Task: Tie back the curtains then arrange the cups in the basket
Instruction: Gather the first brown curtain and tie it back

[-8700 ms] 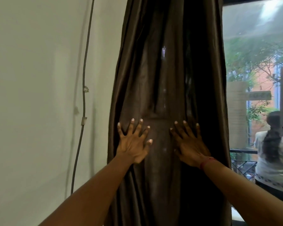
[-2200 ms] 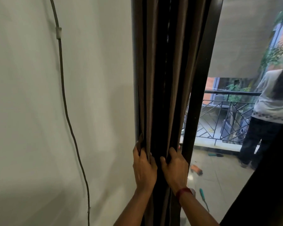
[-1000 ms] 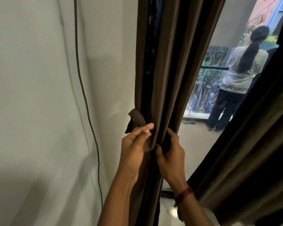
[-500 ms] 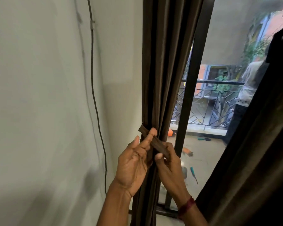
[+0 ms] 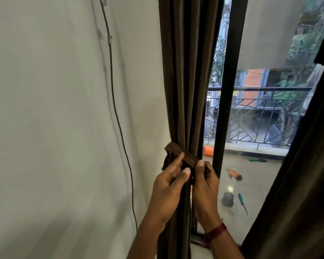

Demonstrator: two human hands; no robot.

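cable (image 5: 112,86) on the wall (image 5: 45,109); screwdriver (image 5: 243,203) (teal handle) outside

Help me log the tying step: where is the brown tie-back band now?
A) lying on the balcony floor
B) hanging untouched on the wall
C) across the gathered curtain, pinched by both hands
C: the band crosses the gathered curtain, and the left hand and right hand both pinch it.

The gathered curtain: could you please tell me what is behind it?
Glass and the dark window frame show past the right edge of the curtain; whatever its folds cover is hidden.
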